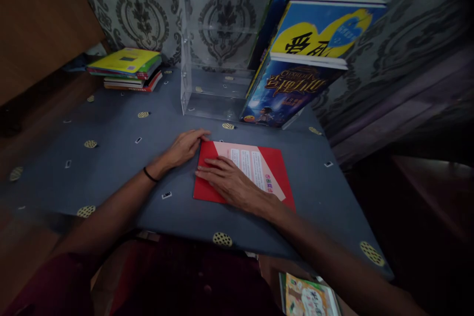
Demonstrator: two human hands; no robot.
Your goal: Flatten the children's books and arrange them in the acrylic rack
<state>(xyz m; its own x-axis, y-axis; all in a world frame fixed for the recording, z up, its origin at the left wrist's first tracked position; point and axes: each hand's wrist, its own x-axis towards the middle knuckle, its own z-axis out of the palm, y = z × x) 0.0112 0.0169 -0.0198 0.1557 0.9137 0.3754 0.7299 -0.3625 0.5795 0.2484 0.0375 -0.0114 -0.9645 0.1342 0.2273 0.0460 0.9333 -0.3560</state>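
A thin red book [279,158] with a pale pink panel and printed text lies flat and closed near the table's front edge. My right hand [235,180] rests on its cover, fingers stretched out towards the left edge. At the book's far left corner is my left hand [185,148], palm down, its fingertips reaching the corner. Those fingers are extended, and I cannot tell whether they press the cover or the table. A dark band [149,175] circles my left wrist.
Behind the book stands a clear acrylic rack [186,74], with several upright books [292,86] on its right side. A stack of books [126,61] sits at the back left of the blue patterned tablecloth [118,133]. Below the front edge lies another book [309,296].
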